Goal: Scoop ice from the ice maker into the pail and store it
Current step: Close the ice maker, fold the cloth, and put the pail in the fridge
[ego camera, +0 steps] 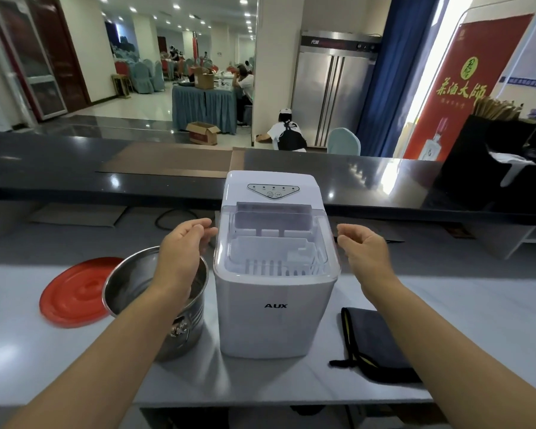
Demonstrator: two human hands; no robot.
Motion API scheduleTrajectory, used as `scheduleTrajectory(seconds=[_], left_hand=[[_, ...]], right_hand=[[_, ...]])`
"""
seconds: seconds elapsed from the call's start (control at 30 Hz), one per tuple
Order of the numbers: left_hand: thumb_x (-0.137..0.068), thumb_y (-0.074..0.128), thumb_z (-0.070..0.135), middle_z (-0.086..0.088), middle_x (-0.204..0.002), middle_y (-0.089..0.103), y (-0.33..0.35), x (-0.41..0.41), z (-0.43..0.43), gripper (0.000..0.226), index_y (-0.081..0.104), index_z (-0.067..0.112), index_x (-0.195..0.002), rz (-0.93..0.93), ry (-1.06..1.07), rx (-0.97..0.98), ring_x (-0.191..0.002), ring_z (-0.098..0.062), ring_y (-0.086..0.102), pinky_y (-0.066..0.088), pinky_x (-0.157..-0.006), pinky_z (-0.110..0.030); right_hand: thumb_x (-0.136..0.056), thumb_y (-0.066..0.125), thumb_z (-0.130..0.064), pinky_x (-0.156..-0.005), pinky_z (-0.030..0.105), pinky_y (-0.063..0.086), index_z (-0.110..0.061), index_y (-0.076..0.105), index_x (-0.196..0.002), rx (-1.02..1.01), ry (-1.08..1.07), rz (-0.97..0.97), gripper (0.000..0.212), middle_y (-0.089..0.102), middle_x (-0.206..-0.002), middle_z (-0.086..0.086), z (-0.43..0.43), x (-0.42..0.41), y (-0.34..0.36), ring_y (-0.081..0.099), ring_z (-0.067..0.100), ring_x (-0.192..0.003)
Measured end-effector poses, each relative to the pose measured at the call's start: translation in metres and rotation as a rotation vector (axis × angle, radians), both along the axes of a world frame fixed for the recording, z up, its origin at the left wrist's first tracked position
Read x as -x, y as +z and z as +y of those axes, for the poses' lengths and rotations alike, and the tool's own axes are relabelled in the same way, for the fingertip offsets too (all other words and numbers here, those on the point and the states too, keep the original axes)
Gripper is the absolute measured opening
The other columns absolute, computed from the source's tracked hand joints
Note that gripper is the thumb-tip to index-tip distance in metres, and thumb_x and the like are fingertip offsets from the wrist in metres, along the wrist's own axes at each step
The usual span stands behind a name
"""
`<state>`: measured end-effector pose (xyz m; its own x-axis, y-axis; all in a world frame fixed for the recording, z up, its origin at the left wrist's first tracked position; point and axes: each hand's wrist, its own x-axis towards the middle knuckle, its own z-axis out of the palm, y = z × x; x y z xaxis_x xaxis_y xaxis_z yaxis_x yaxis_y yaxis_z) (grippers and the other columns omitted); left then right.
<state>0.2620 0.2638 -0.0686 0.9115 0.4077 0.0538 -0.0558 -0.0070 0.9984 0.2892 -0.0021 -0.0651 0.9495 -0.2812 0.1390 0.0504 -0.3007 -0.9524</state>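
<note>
White ice maker (276,305) (clear lid down) stands mid tabletop (477,308); steel pail (130,287) just beside it on the left, w/ red lid (72,292) flat at its far side; dark cloth (378,345) on the right; left hand (183,246) & right hand (365,249) flank the maker's top, fingers loosely curled, holding nothing.

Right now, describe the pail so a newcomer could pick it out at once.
Find the white AUX ice maker in the middle of the pale counter. The pail stands just left of it in the view, between it and a flat red lid. It is the only shiny metal vessel there, round and open-topped.
</note>
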Motion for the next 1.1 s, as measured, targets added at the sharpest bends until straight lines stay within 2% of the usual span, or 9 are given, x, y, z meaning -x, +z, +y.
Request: scheduleTrajectory(seconds=[0.07, 0.17, 0.3, 0.43, 0.5, 0.63, 0.8, 0.93, 1.1], left_hand=[[-0.098, 0.039, 0.015, -0.001, -0.092, 0.070, -0.001, 0.008, -0.002, 0.026, 0.065, 0.017, -0.097, -0.008, -0.005, -0.011, -0.084, -0.012, 0.061, 0.046, -0.069, -0.021], [-0.097, 0.042, 0.012, -0.006, -0.088, 0.069, -0.002, 0.017, -0.005, 0.026, 0.067, 0.015, -0.089, -0.024, -0.003, -0.027, -0.078, -0.016, 0.059, 0.048, -0.069, -0.025], [-0.098, 0.044, 0.018, 0.001, -0.090, 0.069, -0.003, 0.026, 0.002, 0.024, 0.067, 0.019, -0.092, -0.034, 0.027, -0.093, -0.081, -0.011, 0.060, 0.045, -0.066, -0.021], [-0.098, 0.044, 0.021, 0.002, -0.092, 0.069, -0.004, 0.031, 0.015, 0.020, 0.065, 0.022, -0.096, -0.028, 0.028, -0.088, -0.086, -0.015, 0.062, 0.046, -0.068, -0.024], [-0.098, 0.045, 0.019, 0.000, -0.092, 0.069, -0.004, 0.031, 0.025, 0.019, 0.063, 0.022, -0.096, -0.036, 0.038, -0.066, -0.083, -0.015, 0.062, 0.047, -0.068, -0.026], [-0.095, 0.047, 0.013, -0.003, -0.091, 0.070, -0.001, 0.031, 0.056, 0.017, 0.063, 0.018, -0.096, -0.054, 0.061, -0.033, -0.076, -0.015, 0.061, 0.050, -0.067, -0.027], [-0.096, 0.047, 0.013, -0.003, -0.094, 0.068, -0.001, 0.032, 0.117, 0.016, 0.062, 0.017, -0.099, -0.032, 0.116, 0.020, -0.079, -0.017, 0.060, 0.052, -0.071, -0.030], [-0.096, 0.047, 0.016, 0.001, -0.093, 0.069, -0.004, 0.029, 0.183, 0.016, 0.062, 0.020, -0.098, -0.030, 0.180, -0.039, -0.079, -0.015, 0.062, 0.048, -0.065, -0.024], [-0.096, 0.047, 0.015, 0.001, -0.092, 0.069, -0.015, 0.018, 0.256, 0.017, 0.062, 0.023, -0.093, 0.001, 0.214, -0.042, -0.076, -0.015, 0.061, 0.047, -0.062, -0.024]], right_hand=[[-0.085, 0.061, -0.007, -0.061, 0.012, 0.047, -0.033, 0.062, -0.077, 0.045, -0.062, -0.110, 0.027, 0.065, -0.081, -0.013, 0.004, 0.003, 0.003, 0.059, 0.000, -0.070], [-0.081, 0.066, -0.009, -0.066, 0.022, 0.050, -0.029, 0.062, -0.076, 0.083, -0.090, -0.223, 0.021, 0.065, -0.075, -0.009, 0.016, 0.011, 0.009, 0.059, 0.004, -0.068], [-0.082, 0.067, -0.006, -0.064, 0.017, 0.052, -0.023, 0.066, -0.073, 0.063, 0.023, -0.309, 0.020, 0.066, -0.070, -0.007, 0.042, 0.020, 0.020, 0.058, 0.001, -0.062], [-0.084, 0.066, -0.003, -0.058, 0.018, 0.052, -0.015, 0.069, -0.078, -0.016, 0.190, -0.263, 0.013, 0.067, -0.071, -0.002, 0.078, 0.025, 0.026, 0.058, 0.003, -0.059], [-0.085, 0.065, -0.005, -0.056, 0.014, 0.049, -0.016, 0.068, -0.078, -0.005, 0.254, -0.254, 0.014, 0.067, -0.071, -0.001, 0.098, 0.026, 0.024, 0.058, 0.003, -0.058], [-0.084, 0.066, -0.006, -0.064, 0.020, 0.053, -0.024, 0.066, -0.073, 0.033, 0.348, -0.237, 0.021, 0.066, -0.069, -0.005, 0.140, 0.026, 0.018, 0.060, 0.006, -0.062], [-0.081, 0.066, -0.006, -0.057, 0.019, 0.045, -0.025, 0.066, -0.068, -0.009, 0.417, -0.175, 0.023, 0.065, -0.064, -0.005, 0.208, 0.022, 0.009, 0.057, 0.007, -0.057], [-0.084, 0.064, -0.006, -0.057, 0.016, 0.047, -0.023, 0.066, -0.072, -0.050, 0.509, -0.116, 0.021, 0.065, -0.068, -0.005, 0.278, 0.021, 0.004, 0.059, 0.006, -0.061], [-0.086, 0.060, -0.004, -0.061, 0.022, 0.053, -0.021, 0.065, -0.074, -0.093, 0.555, -0.041, 0.021, 0.063, -0.069, -0.003, 0.364, 0.017, -0.003, 0.058, 0.008, -0.062]])
